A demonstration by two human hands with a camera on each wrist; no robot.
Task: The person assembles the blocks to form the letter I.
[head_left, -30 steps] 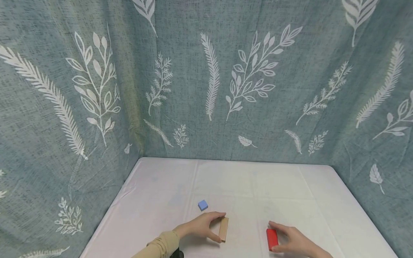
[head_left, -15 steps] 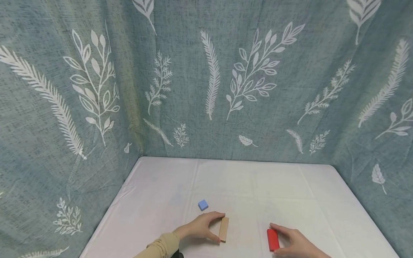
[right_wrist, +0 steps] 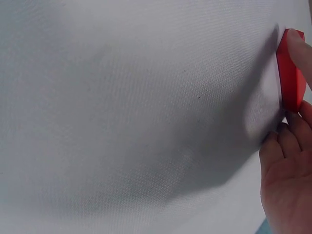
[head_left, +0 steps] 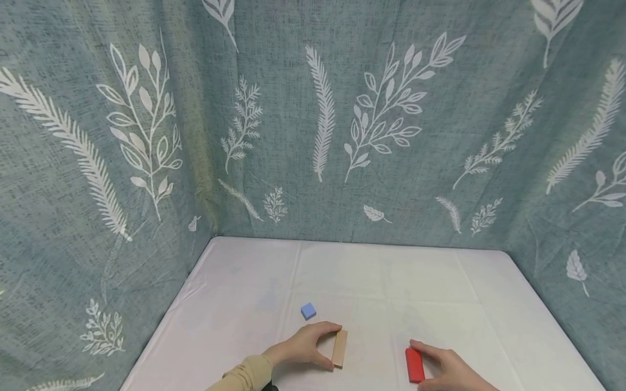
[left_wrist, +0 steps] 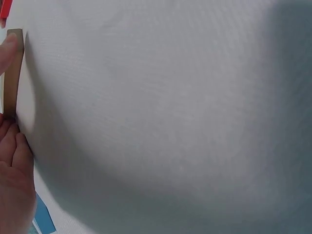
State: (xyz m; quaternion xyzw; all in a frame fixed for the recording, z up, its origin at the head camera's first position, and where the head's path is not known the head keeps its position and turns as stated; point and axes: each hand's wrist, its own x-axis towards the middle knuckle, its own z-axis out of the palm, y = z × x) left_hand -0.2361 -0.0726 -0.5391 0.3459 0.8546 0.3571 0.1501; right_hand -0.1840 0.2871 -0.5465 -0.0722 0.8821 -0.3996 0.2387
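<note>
In the head view, my left hand [head_left: 307, 346] spans a tan wooden block [head_left: 339, 348], pinching it lengthwise, thumb at the near end and fingertips at the far end. The left wrist view shows the same long block [left_wrist: 13, 78] between thumb and fingers. To the right, my right hand [head_left: 447, 369] pinches a red block [head_left: 414, 365] the same way from its right side. Thumb and fingers lie on opposite ends of the red block [right_wrist: 291, 73] in the right wrist view. Both blocks appear to rest on the white cloth.
A small blue block [head_left: 308, 311] lies beyond my left hand. White cloth [head_left: 391, 277] covers the table. Green-blue curtains [head_left: 293, 136] with white leaf prints hang along the back and both sides.
My right hand has shifted slightly toward the near edge at the red block. The head view has turned a little. The left hand and the tan block stay put.
</note>
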